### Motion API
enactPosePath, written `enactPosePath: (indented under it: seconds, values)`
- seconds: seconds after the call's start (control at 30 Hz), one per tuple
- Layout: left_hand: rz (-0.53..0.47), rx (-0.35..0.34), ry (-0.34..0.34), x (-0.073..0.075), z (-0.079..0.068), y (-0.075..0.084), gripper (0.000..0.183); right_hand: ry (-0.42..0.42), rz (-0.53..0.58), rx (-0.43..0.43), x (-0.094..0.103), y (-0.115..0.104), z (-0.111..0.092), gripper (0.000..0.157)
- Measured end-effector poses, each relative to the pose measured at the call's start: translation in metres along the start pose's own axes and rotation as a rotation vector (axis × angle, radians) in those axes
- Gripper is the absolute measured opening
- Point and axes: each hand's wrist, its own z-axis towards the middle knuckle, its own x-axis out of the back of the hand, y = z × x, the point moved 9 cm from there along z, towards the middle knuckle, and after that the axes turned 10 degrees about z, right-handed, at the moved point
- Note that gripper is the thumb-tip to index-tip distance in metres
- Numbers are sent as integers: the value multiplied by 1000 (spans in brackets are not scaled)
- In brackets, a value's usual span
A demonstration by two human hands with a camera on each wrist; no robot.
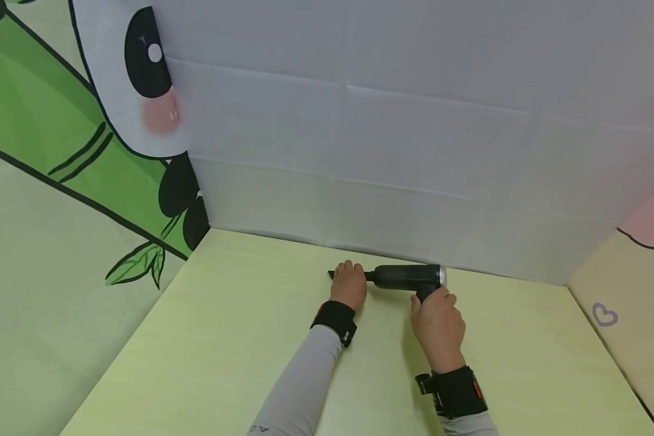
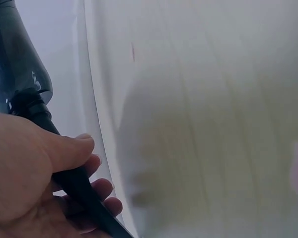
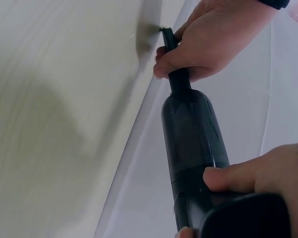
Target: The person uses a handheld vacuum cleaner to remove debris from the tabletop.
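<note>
A black handheld vacuum cleaner [image 1: 403, 277] with a pistol-style handle lies level above the far part of the table, its narrow nozzle pointing left. My right hand [image 1: 440, 324] grips the handle from below. Around the slim crevice nozzle [image 2: 82, 191] curl the fingers and thumb of my left hand [image 1: 350, 287]. The right wrist view shows the glossy dark body [image 3: 191, 134] running from one hand to the other. Past the left fingers sticks out the nozzle's tip [image 3: 167, 35]. Most of the handle is hidden by the right hand.
The pale yellow table [image 1: 223, 339] has faint wood-grain lines. Along its back edge stands a grey-white creased sheet [image 1: 392, 151]. On the left hangs a printed panel [image 1: 65, 181] with green bamboo and a cartoon face. A cream panel [image 1: 632, 284] borders the right side.
</note>
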Motion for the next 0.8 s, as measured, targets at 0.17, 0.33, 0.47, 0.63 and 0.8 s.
enactPosePath:
  seconds: [0.17,0.33,0.47,0.63,0.8]
  values:
    - [9,5,-62,9,1,10,14,-69,9,-42,1,11,4,52]
    - [48,-24,-64,19,3,34,17,-132,1,-107,13,30,5,55]
    - [71,-25,-43,17,1,45,17,-155,-2,-139,18,40,4,54]
    - [59,7,-87,11,-8,36,17,-110,-8,-85,14,34,-5,51]
    - [26,36,-155,23,-18,23,15,-147,13,-71,9,29,-13,51]
